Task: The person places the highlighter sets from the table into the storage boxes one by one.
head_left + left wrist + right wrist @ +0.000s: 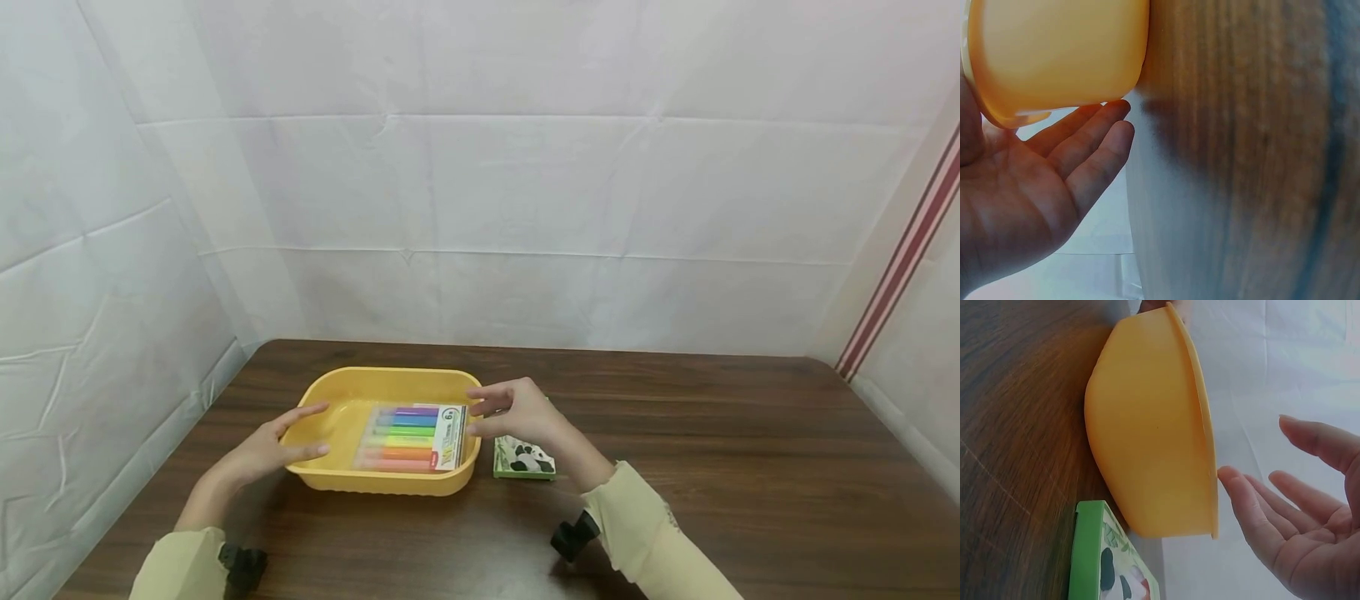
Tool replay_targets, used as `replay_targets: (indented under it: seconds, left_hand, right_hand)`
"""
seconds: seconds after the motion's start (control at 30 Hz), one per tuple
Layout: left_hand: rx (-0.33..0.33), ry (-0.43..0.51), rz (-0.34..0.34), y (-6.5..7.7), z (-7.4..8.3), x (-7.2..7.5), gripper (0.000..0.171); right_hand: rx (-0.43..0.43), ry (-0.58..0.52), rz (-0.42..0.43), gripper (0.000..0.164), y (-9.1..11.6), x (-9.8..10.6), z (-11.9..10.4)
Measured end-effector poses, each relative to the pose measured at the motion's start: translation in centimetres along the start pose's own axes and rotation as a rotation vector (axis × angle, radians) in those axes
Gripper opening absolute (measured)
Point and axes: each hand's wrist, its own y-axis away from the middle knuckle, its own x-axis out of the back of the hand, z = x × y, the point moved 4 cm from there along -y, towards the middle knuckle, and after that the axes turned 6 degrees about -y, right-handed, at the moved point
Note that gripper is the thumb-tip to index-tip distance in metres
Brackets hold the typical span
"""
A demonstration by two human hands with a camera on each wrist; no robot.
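Note:
A yellow plastic tray [330, 483] sits on the table with a clear pack of highlighters [401, 437] in rainbow colours lying flat inside it. At the tray's left end is my left hand [258, 454], thumb and forefinger spread over the rim. In the left wrist view, the other fingers [1094, 147] of that hand extend along the tray's outer wall. My right hand [521, 412] hovers at the right rim, its fingers apart and nothing between them; one fingertip appears at the rim [1207, 444] in the right wrist view. Below this hand lies a green panda-printed box [525, 462], partly covered.
The dark wooden table [735, 458] extends to the right of the tray. White cloth [525, 183] hangs behind and at the left. A red-striped band [900, 258] runs down the right side.

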Motion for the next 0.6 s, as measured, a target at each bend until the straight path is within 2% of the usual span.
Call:
replay_targets:
  seconds: [0.6]
  left_hand:
    - [-0.007,-0.001,-0.012,0.2,0.1,0.1,0.073]
  right_hand:
    - [0.032,-0.116,-0.059,0.059,0.5,1.9,1.0]
